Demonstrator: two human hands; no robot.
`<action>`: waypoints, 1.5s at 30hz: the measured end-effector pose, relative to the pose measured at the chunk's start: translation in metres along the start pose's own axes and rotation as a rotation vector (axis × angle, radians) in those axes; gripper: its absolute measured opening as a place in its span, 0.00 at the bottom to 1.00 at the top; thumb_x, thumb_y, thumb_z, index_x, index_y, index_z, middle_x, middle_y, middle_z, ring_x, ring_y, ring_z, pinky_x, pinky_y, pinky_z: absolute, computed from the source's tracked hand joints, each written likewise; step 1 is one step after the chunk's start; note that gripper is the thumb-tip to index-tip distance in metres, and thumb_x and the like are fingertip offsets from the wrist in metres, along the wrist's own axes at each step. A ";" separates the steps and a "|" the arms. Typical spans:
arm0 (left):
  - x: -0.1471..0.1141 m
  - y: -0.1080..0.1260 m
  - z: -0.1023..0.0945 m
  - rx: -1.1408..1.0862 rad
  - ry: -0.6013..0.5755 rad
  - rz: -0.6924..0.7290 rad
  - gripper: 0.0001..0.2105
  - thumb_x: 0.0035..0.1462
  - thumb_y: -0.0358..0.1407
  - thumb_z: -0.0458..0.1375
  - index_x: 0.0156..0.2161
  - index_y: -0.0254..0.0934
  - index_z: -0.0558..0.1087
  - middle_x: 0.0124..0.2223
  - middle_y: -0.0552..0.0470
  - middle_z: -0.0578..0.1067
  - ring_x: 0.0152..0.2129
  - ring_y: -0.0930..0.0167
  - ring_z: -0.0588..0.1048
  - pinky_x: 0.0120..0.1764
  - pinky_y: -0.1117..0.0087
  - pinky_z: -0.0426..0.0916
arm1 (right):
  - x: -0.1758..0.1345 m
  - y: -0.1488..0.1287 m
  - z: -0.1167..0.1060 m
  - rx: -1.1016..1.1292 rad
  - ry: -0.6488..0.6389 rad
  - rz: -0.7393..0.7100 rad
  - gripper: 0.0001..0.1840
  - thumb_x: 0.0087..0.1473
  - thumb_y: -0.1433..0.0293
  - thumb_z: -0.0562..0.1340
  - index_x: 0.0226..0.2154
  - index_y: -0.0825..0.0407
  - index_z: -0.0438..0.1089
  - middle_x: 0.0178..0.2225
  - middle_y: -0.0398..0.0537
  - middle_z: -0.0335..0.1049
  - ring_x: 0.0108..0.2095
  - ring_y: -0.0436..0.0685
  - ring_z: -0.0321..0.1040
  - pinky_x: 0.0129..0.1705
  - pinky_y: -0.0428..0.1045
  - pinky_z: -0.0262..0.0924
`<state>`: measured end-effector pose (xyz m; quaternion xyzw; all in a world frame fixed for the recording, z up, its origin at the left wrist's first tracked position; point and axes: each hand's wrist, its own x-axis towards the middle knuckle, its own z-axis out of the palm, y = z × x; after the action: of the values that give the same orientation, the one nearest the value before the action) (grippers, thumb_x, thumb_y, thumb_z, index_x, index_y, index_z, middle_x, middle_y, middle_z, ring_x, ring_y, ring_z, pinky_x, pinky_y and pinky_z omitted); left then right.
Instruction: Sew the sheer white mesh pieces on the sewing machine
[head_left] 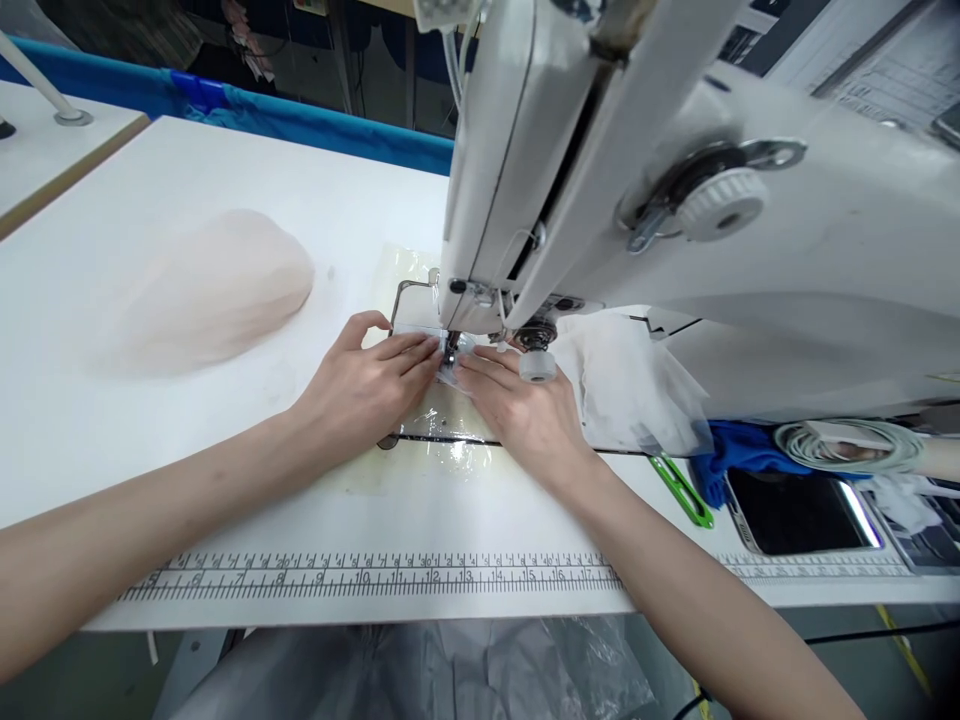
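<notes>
Both hands lie at the needle area of a white sewing machine [517,180], one on each side of its presser foot [450,348]. My left hand [367,380] rests palm down with its fingers stretched toward the foot, on the edge of a thin, sheer whitish fabric [448,377]. From the other side my right hand [529,405] presses flat on the same fabric, its fingers extended under the machine head. The hands partly cover the fabric. More sheer white fabric [630,375] lies bunched right of my right hand.
A sheer pale pink piece [225,290] lies on the table's left. A printed ruler [375,577] runs along the front edge. To the right are a green thread snipper [681,492], a blue cloth [739,455], a phone [802,510] and a coiled cord [847,445].
</notes>
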<state>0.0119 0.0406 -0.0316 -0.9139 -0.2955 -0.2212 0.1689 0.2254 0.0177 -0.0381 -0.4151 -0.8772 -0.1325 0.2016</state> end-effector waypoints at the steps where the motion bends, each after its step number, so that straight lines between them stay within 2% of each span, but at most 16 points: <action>1: 0.000 0.000 0.000 -0.004 -0.001 -0.004 0.12 0.65 0.27 0.50 0.48 0.34 0.73 0.48 0.47 0.79 0.46 0.67 0.77 0.50 0.57 0.63 | 0.000 0.000 0.000 -0.005 0.008 -0.006 0.11 0.60 0.77 0.58 0.40 0.52 0.75 0.43 0.46 0.78 0.45 0.55 0.73 0.57 0.55 0.63; 8: -0.001 0.002 0.000 -0.068 -0.002 -0.052 0.13 0.65 0.28 0.51 0.51 0.35 0.73 0.50 0.45 0.78 0.47 0.63 0.77 0.51 0.56 0.63 | 0.003 -0.002 -0.006 -0.032 0.007 -0.017 0.13 0.60 0.78 0.57 0.39 0.52 0.76 0.38 0.47 0.80 0.42 0.55 0.74 0.57 0.53 0.61; 12: 0.000 0.002 -0.005 0.000 -0.031 -0.051 0.14 0.66 0.36 0.52 0.52 0.31 0.72 0.52 0.41 0.77 0.48 0.61 0.76 0.52 0.55 0.62 | 0.002 -0.003 -0.010 -0.024 0.002 0.009 0.14 0.58 0.78 0.56 0.39 0.51 0.76 0.39 0.47 0.79 0.44 0.55 0.72 0.57 0.55 0.59; 15: 0.001 0.001 -0.014 0.125 -0.011 0.007 0.13 0.65 0.41 0.53 0.41 0.34 0.75 0.36 0.47 0.81 0.32 0.65 0.78 0.41 0.58 0.65 | 0.000 -0.004 -0.013 0.012 0.012 0.035 0.15 0.54 0.77 0.56 0.37 0.50 0.76 0.39 0.46 0.79 0.44 0.57 0.71 0.56 0.58 0.58; 17: 0.001 -0.001 -0.020 0.166 0.031 0.032 0.12 0.64 0.40 0.54 0.32 0.37 0.74 0.24 0.54 0.76 0.21 0.69 0.72 0.33 0.61 0.62 | -0.001 -0.006 -0.014 0.047 0.024 0.062 0.16 0.51 0.78 0.55 0.37 0.51 0.76 0.38 0.46 0.79 0.44 0.58 0.71 0.55 0.58 0.58; 18: 0.002 -0.002 -0.022 0.159 0.050 0.032 0.12 0.64 0.39 0.54 0.30 0.38 0.73 0.22 0.55 0.74 0.20 0.70 0.71 0.32 0.62 0.61 | -0.001 -0.008 -0.015 0.066 0.028 0.074 0.18 0.50 0.79 0.55 0.39 0.51 0.76 0.37 0.46 0.79 0.44 0.58 0.71 0.54 0.57 0.59; 21: 0.002 -0.006 -0.023 0.015 0.036 0.013 0.08 0.63 0.35 0.53 0.35 0.38 0.74 0.32 0.53 0.79 0.29 0.68 0.75 0.39 0.61 0.63 | -0.001 -0.012 -0.019 0.135 0.009 0.045 0.24 0.48 0.83 0.53 0.43 0.50 0.75 0.40 0.45 0.78 0.41 0.56 0.71 0.52 0.55 0.60; 23: 0.001 -0.009 -0.021 -0.106 -0.003 0.007 0.08 0.64 0.34 0.52 0.38 0.39 0.74 0.37 0.53 0.80 0.31 0.69 0.76 0.44 0.60 0.64 | -0.001 -0.013 -0.022 0.154 0.004 -0.014 0.24 0.47 0.85 0.52 0.38 0.49 0.75 0.39 0.42 0.78 0.38 0.54 0.72 0.52 0.55 0.61; 26: 0.001 -0.012 -0.019 -0.185 0.002 0.000 0.08 0.64 0.34 0.52 0.37 0.40 0.74 0.35 0.55 0.80 0.28 0.71 0.76 0.44 0.61 0.65 | 0.001 -0.015 -0.025 0.110 0.081 -0.026 0.21 0.49 0.86 0.51 0.27 0.49 0.74 0.32 0.40 0.78 0.32 0.52 0.71 0.51 0.54 0.61; 28: 0.000 -0.013 -0.017 -0.227 0.011 0.005 0.08 0.64 0.33 0.52 0.40 0.39 0.74 0.40 0.53 0.81 0.34 0.69 0.78 0.46 0.61 0.65 | 0.002 -0.016 -0.026 0.106 0.106 0.002 0.21 0.52 0.85 0.51 0.29 0.50 0.74 0.33 0.42 0.79 0.29 0.51 0.70 0.49 0.53 0.63; 30: 0.000 -0.013 -0.015 -0.277 -0.010 0.018 0.10 0.65 0.32 0.51 0.45 0.38 0.74 0.46 0.50 0.79 0.41 0.69 0.77 0.50 0.61 0.65 | 0.002 -0.018 -0.024 0.157 0.055 0.032 0.20 0.56 0.83 0.51 0.36 0.51 0.75 0.38 0.45 0.79 0.31 0.52 0.72 0.46 0.52 0.66; 33: -0.001 -0.008 -0.011 -0.299 -0.054 0.020 0.11 0.66 0.32 0.50 0.48 0.37 0.73 0.47 0.49 0.79 0.43 0.69 0.77 0.52 0.62 0.65 | 0.000 -0.019 -0.021 0.282 -0.050 0.096 0.18 0.59 0.82 0.52 0.42 0.53 0.73 0.46 0.51 0.76 0.41 0.56 0.73 0.43 0.52 0.68; 35: -0.001 -0.005 -0.009 -0.281 -0.069 0.012 0.12 0.66 0.32 0.50 0.49 0.35 0.73 0.46 0.47 0.78 0.43 0.68 0.77 0.53 0.62 0.65 | -0.002 -0.018 -0.019 0.373 -0.070 0.144 0.15 0.60 0.80 0.53 0.43 0.53 0.73 0.48 0.52 0.74 0.45 0.57 0.72 0.44 0.52 0.69; 38: -0.002 -0.002 -0.007 -0.231 -0.070 0.011 0.13 0.66 0.34 0.50 0.49 0.33 0.73 0.46 0.44 0.77 0.42 0.67 0.76 0.52 0.61 0.67 | -0.003 -0.016 -0.018 0.451 -0.076 0.167 0.11 0.62 0.76 0.56 0.40 0.53 0.73 0.47 0.51 0.74 0.45 0.57 0.71 0.46 0.53 0.69; 41: -0.003 -0.001 -0.006 -0.190 -0.066 0.029 0.14 0.66 0.37 0.51 0.48 0.33 0.75 0.45 0.42 0.77 0.42 0.64 0.76 0.49 0.60 0.69 | -0.002 -0.015 -0.018 0.384 -0.092 0.131 0.09 0.62 0.74 0.56 0.36 0.53 0.73 0.45 0.50 0.75 0.46 0.58 0.70 0.48 0.55 0.67; 45: -0.005 0.001 -0.006 -0.139 -0.091 0.038 0.16 0.66 0.39 0.51 0.51 0.32 0.75 0.50 0.42 0.77 0.49 0.62 0.74 0.52 0.60 0.69 | -0.001 -0.013 -0.018 0.205 -0.091 0.083 0.09 0.62 0.71 0.56 0.37 0.54 0.72 0.51 0.52 0.73 0.49 0.60 0.69 0.55 0.59 0.62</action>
<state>0.0068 0.0347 -0.0289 -0.9379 -0.2697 -0.1963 0.0956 0.2199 0.0016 -0.0236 -0.4339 -0.8765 -0.0149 0.2082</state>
